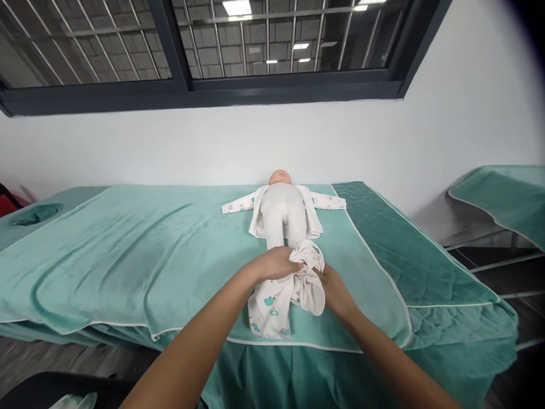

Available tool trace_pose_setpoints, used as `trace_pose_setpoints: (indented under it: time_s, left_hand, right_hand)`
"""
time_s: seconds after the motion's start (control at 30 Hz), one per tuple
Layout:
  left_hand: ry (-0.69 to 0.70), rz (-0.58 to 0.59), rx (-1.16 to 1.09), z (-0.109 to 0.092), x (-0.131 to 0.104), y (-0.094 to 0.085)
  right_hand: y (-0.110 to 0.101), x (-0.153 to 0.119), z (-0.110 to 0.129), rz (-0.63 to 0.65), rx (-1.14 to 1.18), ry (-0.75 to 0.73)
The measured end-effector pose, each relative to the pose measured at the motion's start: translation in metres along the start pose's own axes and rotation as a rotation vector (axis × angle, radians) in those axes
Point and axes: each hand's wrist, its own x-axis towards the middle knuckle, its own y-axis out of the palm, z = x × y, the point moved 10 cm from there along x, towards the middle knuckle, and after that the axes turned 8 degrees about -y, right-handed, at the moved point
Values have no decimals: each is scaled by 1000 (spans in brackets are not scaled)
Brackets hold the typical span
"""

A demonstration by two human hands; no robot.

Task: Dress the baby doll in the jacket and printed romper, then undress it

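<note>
Light over the green bed point(128, 244) is soft and fairly even, the white wall point(191, 142) pale and clear but greyer toward the right, with a dim shadow under the raised green flap point(506, 199) and dark floor at both lower sides. Bright rectangular lights glare in the dark window point(289, 40), the largest washed out to plain white. Wide-angle distortion stretches the forearms and slants the window frame point(272, 90) near the edges, a blurred dark patch covers the upper right corner, and fine prints on the cloth look slightly soft
</note>
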Motion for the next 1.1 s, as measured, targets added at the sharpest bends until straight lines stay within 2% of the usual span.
trace_pose_setpoints:
  time_s: [0.1,0.23,0.33,0.47,0.63,0.77,0.93,1.1]
  left_hand:
    - [20,8,-134,4,-1,-2]
    - [47,14,-204,2,-5,-3]
    - [33,30,-254,0,-9,0]
    - [31,39,-347,-2,-15,4]
    - [77,165,-580,-10,-25,8]
    - [20,229,-652,-5,-28,7]
    - [42,105,-675,-2,-14,-2]
    - [37,-201,-467,-1,3,-28]
  right_hand:
    - [-3,1,0,-30,-58,-8]
    - [-9,-2,-2,-83,-137,-1]
    - [-13,-5,-3,-117,-114,16]
    - [-12,-6,3,-113,-44,-48]
    - [-24,-9,2,-201,69,-27]
    - [-38,-2,8,-280,105,-84]
    - [-52,18,1,-356,129,-151]
    - [-57,36,-6,-394,82,-181]
